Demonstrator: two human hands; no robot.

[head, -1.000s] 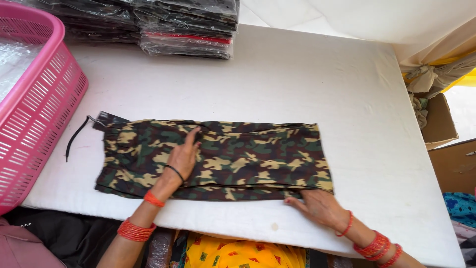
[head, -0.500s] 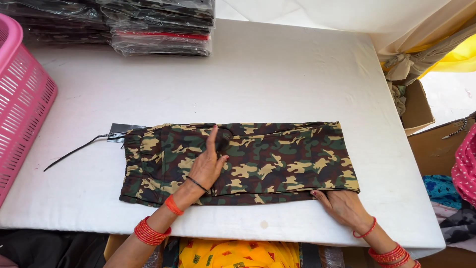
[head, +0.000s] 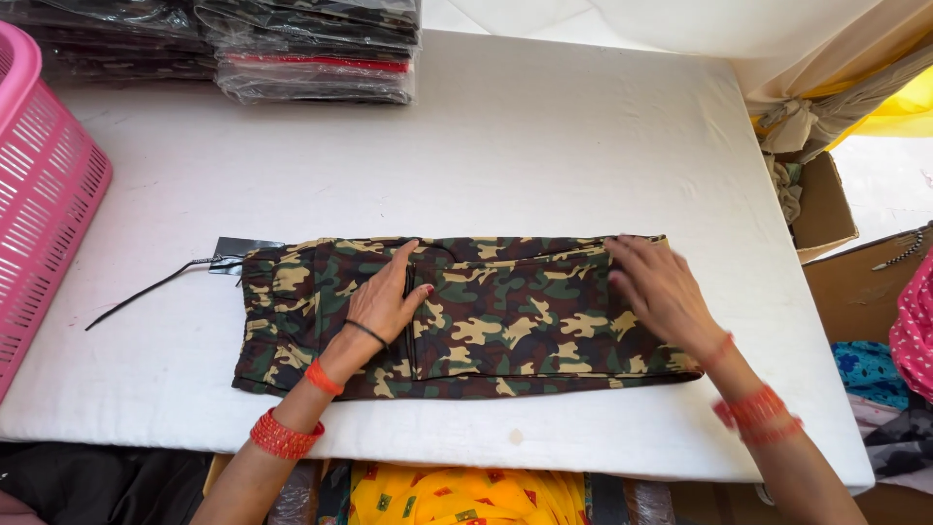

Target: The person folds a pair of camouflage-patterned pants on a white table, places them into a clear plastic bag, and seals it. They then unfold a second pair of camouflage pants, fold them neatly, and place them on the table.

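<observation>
Lying flat | camouflage trousers | long axis left-right | waistband left

The right hand is no longer flat on the table at the near edge of the camouflage trousers; it now lies on top of the cloth near its right end, fingers spread and slightly blurred. The left hand sits a little further toward the waistband than half a second ago. The pink basket shows more fully at the left again.
</observation>
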